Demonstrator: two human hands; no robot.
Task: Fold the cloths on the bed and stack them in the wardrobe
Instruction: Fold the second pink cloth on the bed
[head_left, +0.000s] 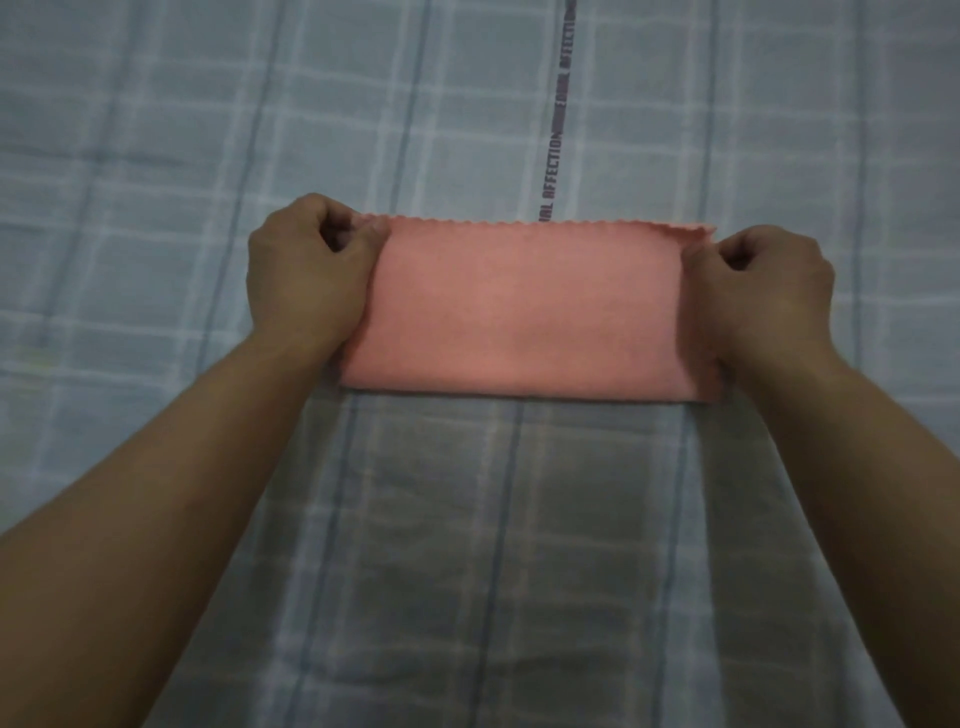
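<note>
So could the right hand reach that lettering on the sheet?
Probably yes: only bare sheet lies between the right hand and the lettering, but it would first have to drop the pink cloth corner.

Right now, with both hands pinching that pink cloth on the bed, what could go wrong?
The layers of the pink cloth look slightly offset at the corner the right hand pinches, so the next fold may come out crooked. It lies on a wrinkled checked bedsheet and could bunch or slide once the left hand lets go.
</note>
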